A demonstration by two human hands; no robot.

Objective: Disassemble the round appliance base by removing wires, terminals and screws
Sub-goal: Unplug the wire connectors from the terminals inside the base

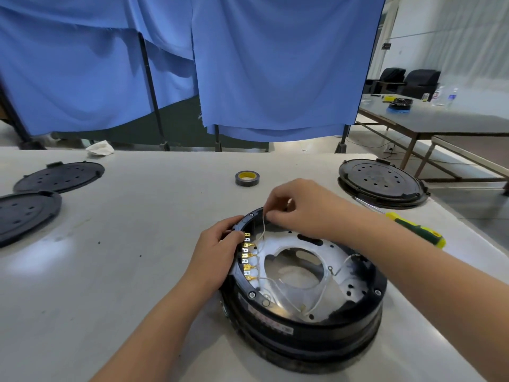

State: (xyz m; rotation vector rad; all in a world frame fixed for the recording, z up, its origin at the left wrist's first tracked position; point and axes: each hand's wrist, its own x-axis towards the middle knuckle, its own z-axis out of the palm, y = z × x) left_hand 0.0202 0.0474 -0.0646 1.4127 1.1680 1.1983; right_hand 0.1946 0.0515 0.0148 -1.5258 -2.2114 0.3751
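Observation:
A round black appliance base lies open on the white table, showing a silver metal plate inside. Several brass terminals with thin white wires line its left inner wall. My left hand grips the base's left rim beside the terminals. My right hand is above the far rim and pinches a white wire that runs up from the top terminals. Screws sit in the rim.
A green and yellow screwdriver lies right of the base. A tape roll sits behind it. Another black base is at the far right, two black lids at the left. Blue curtains hang behind the table.

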